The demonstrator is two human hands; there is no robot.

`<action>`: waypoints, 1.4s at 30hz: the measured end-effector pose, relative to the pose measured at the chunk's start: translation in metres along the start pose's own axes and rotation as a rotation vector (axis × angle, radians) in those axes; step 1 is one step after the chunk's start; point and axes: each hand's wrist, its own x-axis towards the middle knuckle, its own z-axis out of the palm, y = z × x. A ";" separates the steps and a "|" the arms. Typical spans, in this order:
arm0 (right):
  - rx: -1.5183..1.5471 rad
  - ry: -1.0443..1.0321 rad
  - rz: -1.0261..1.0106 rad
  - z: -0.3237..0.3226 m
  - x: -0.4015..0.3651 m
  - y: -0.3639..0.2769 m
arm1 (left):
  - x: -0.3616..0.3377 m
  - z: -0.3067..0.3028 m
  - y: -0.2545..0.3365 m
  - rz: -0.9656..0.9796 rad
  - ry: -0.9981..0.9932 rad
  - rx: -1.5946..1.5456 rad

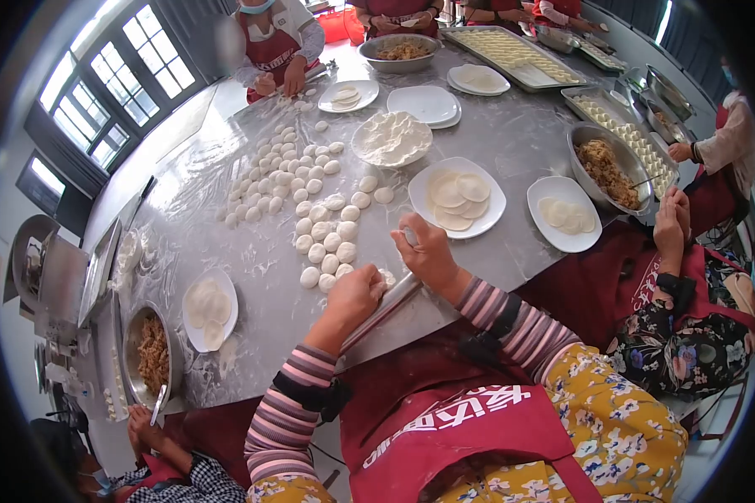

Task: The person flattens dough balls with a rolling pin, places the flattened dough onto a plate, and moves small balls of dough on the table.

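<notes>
Apron [445,453] foremost, the right hand [432,256] closed round a pin [383,311] at the table [264,323] edge; the left hand [352,295] curled its fingers by dough [389,278], grip unclear. Such closeness likely risked pinched fingertips.

Head-mounted, above the wearer's apron [466,423]. Directed forward and steeply down across the table [201,222]. Positioned close to the left hand [355,295] and right hand [432,258]; wide-angle, reaching distant windows [147,59] at upper left.
</notes>
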 end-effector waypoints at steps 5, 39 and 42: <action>-0.067 0.008 -0.106 -0.039 -0.042 -0.011 | -0.004 0.004 -0.016 -0.029 -0.025 -0.213; 0.004 0.043 -0.035 -0.019 -0.021 -0.002 | -0.001 -0.002 -0.011 -0.038 -0.152 -0.188; 0.021 0.065 -0.135 0.016 0.012 0.011 | 0.010 -0.003 -0.003 -0.017 -0.126 -0.029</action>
